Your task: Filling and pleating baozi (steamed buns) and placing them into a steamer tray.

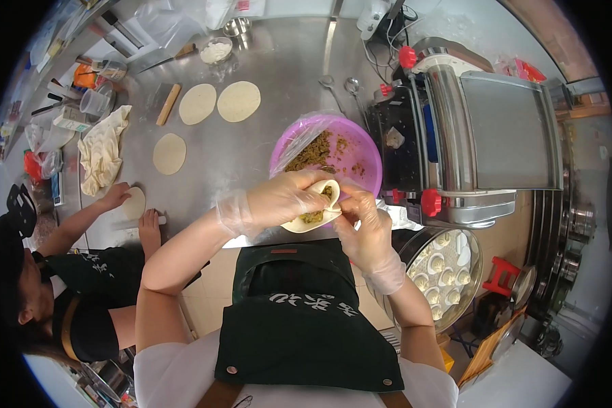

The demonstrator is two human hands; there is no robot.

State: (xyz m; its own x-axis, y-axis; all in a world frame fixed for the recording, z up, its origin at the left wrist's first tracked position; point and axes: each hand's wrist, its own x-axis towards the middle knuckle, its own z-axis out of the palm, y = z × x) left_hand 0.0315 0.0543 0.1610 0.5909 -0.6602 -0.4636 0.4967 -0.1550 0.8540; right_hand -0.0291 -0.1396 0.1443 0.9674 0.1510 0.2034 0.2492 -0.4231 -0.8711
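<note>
In front of me, both gloved hands hold a round dough wrapper (296, 225) folded partway around brown-green filling. My left hand (279, 197), in a clear plastic glove, cups the wrapper from the left with its thumb over the filling. The fingers of my right hand (366, 228), also gloved, pinch the wrapper's right edge. Just beyond my hands stands a pink-purple bowl (374, 153), partly covered with plastic film and holding chopped filling (313, 151). The undersides of the wrapper are hidden by my fingers.
Flat dough rounds (239, 102) lie on the steel table (272, 61), left of a dough-rolling machine (449, 136). At my right, a round steamer tray (479, 272) holds several shaped buns. A co-worker's hands (117, 196) work a dough round at left. Two spoons (352, 86) lie behind the bowl.
</note>
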